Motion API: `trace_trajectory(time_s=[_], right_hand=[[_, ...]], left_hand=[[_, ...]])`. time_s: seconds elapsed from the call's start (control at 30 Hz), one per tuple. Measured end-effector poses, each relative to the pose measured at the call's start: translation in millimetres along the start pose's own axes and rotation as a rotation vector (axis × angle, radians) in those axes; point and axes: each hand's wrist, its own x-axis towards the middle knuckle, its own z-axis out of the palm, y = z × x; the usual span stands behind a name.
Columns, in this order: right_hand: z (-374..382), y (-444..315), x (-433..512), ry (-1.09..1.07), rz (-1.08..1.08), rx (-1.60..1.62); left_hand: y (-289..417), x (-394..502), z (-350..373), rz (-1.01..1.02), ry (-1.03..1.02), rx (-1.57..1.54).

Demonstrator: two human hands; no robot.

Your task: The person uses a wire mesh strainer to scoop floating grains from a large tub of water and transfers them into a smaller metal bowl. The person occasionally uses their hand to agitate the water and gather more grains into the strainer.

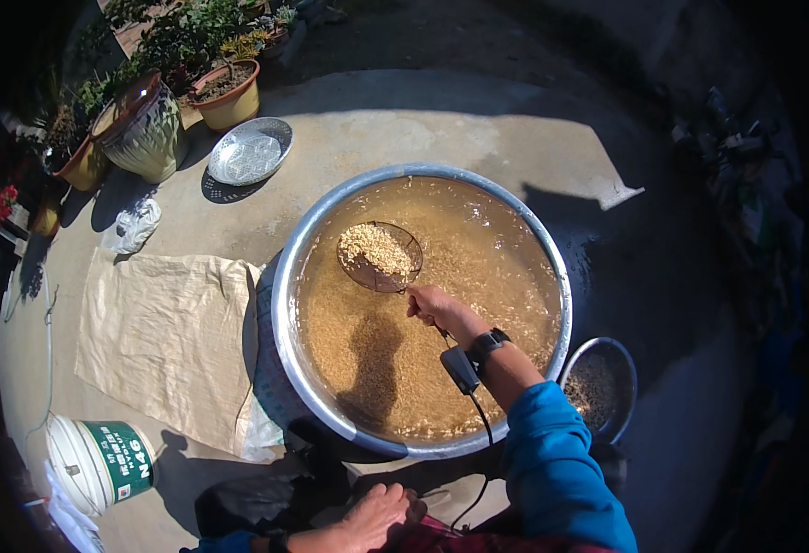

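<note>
My right hand [432,306] grips the handle of a round wire-mesh skimmer [361,271]. Pale grain [377,249] lies heaped in the skimmer, which is over the left part of a large metal basin [284,290]. Cloudy brownish water fills much of the basin. A thick layer of grain [439,394] shows under it, with loose bits floating at the surface. Low in the picture, near my lap, is my left hand [380,515] with its fingers bent; whether it holds anything is hidden.
A smaller metal bowl [594,387] with dark debris stands at the basin's right. On the left are a woven sack [169,339], a tipped white-and-green bucket [100,460] and a plastic bag [136,225]. Behind lie a perforated metal colander [249,152] and potted plants [228,100].
</note>
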Motion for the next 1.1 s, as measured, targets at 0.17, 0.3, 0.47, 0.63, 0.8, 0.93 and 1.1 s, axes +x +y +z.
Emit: trace_trajectory(time_s=[0.17, 0.3, 0.47, 0.63, 0.8, 0.93, 1.1], right_hand=[[22, -15, 39, -0.034, 0.023, 0.129], [19, -29, 61, 0.007, 0.021, 0.245], [-7, -33, 72, 0.038, -0.040, 0.344], [-44, -22, 71, 0.141, -0.058, 0.486], [-80, 2, 61, 0.300, -0.124, 0.471], [-106, 21, 41, 0.394, -0.136, 0.553], [-121, 51, 5, 0.483, -0.105, 0.622]], left_hand=[[-7, -2, -13, 0.199, 0.128, 0.447], [-4, 1, -19, 0.005, -0.159, -0.152], [-5, 14, -26, -0.009, -0.143, -0.116], [-3, 22, -41, 0.020, -0.175, -0.019], [1, 24, -32, 0.063, -0.187, 0.059], [2, 23, -5, -0.093, -0.019, -0.288], [-1, 29, 17, -0.299, 0.148, -1.226]])
